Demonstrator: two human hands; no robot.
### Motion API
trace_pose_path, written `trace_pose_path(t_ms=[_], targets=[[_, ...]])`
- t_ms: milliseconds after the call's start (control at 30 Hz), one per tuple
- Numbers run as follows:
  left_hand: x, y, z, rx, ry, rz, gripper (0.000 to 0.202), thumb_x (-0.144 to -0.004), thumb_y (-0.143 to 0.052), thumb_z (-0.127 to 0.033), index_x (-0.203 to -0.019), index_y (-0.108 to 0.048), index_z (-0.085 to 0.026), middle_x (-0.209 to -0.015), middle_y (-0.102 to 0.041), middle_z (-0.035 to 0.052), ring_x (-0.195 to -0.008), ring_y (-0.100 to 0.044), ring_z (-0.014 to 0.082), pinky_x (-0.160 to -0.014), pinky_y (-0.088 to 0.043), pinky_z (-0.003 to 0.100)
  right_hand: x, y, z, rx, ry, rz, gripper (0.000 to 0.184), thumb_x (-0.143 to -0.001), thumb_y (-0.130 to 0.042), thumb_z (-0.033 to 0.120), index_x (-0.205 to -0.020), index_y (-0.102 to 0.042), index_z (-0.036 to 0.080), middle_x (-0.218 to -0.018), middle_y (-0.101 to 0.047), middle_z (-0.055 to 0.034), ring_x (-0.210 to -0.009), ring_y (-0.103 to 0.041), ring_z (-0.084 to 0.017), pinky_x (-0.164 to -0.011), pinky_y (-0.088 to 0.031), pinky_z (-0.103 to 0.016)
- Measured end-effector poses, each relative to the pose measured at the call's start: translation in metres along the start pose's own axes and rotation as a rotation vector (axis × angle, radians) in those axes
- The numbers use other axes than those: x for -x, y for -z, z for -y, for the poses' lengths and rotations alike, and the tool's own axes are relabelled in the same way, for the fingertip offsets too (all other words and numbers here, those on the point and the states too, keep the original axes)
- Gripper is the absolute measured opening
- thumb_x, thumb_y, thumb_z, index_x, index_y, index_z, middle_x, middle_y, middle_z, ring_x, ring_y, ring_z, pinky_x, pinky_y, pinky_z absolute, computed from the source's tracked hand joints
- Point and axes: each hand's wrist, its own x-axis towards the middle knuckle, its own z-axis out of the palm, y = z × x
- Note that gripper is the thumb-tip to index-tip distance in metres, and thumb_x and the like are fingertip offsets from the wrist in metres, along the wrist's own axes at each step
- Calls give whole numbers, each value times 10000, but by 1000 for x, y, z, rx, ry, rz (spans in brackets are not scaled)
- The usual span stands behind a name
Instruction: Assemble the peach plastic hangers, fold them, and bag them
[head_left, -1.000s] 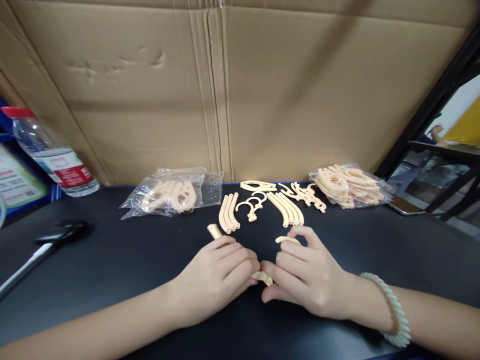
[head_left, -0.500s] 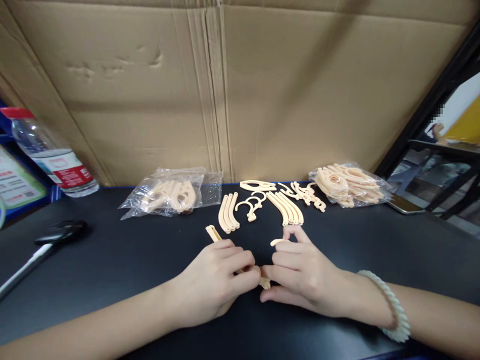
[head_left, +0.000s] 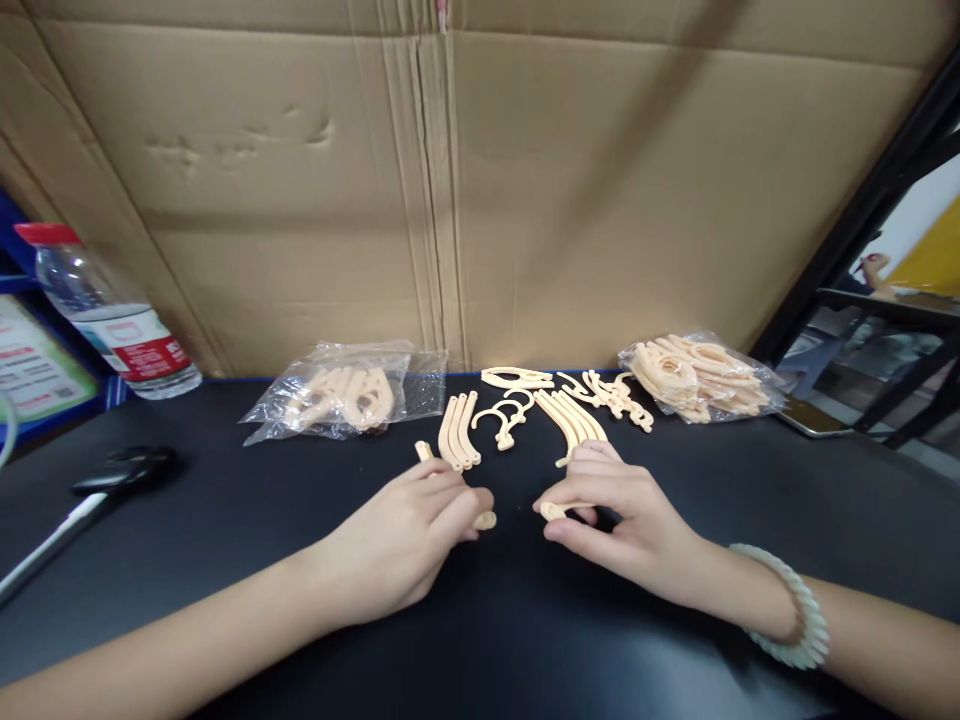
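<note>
My left hand (head_left: 409, 540) is closed around a cream plastic hanger arm (head_left: 486, 520), whose rounded near end shows past my thumb. The far end sticks out above the knuckles. A little to the right, my right hand (head_left: 626, 515) pinches a slim cream hanger hook (head_left: 553, 511) between thumb and fingers. My fingers cover much of both pieces. Just beyond lie three curved hanger arms (head_left: 459, 430) on the left and several more curved arms (head_left: 571, 418) on the right. Loose hooks (head_left: 504, 425) rest between these two groups.
Clear bags of cream parts lie at the back left (head_left: 341, 395) and back right (head_left: 694, 372). More loose hooks (head_left: 611, 395) are beside the right bag, near a phone (head_left: 814, 418). A bottle (head_left: 131, 330) and a black mouse-like object with a white cable (head_left: 127, 468) are leftward. Cardboard (head_left: 600, 200) stands behind.
My hands, together before, have moved apart, each with a piece in it. The right hand has turned so that the hook's end now shows between its fingertips.
</note>
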Motion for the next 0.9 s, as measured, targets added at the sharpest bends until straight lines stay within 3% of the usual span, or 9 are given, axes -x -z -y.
trace_pose_path(t_ms=[167,333,467,700,800,900], targets=[[6,4,11,-175,152,112,275,-806,-400,-15,-975,-575,-144,-867,-624,94,-826,-571,261,-739,-464,403,-1,1,-7,-4,-37,-53,95,-915,-620,274,-898,-688,209,-635,-525,26,-674,-494,-139,-744,-383,-346],[12,-2,25,-276,287,167,464,-700,-418,53,-1079,-594,-150,-1192,-585,136,-1110,-523,311,-896,-475,448,-3,4,-7,6,-36,-83,76,-907,-622,234,-947,-684,218,-836,-638,-24,-827,-548,-168,-811,-419,-359],[12,-4,25,-212,345,158,404,-765,-359,61,-1014,-609,-135,-1153,-580,145,-1073,-535,282,-881,-520,401,-3,5,-9,40,-50,-96,84,-909,-616,223,-956,-686,213,-899,-621,-36,-872,-547,-170,-847,-421,-363],[8,-3,-9,-104,421,129,152,-849,-416,-123,-851,-558,-177,-994,-597,108,-895,-586,255,-725,-559,381,-1,5,-11,33,-87,-84,100,-918,-607,249,-973,-687,227,-920,-608,-30,-904,-548,-167,-855,-434,-341],[7,-1,-16,-101,419,126,194,-892,-377,-133,-836,-556,-185,-954,-601,94,-847,-602,242,-699,-558,377,-1,5,-10,36,-93,-87,108,-920,-603,249,-982,-688,227,-935,-598,-36,-916,-551,-170,-854,-443,-342],[6,0,-10,-88,417,115,217,-890,-364,-95,-881,-565,-174,-1019,-599,111,-926,-601,258,-745,-564,389,-1,4,-11,53,-97,-90,113,-920,-598,255,-986,-687,233,-950,-587,-43,-917,-556,-178,-838,-456,-350]])
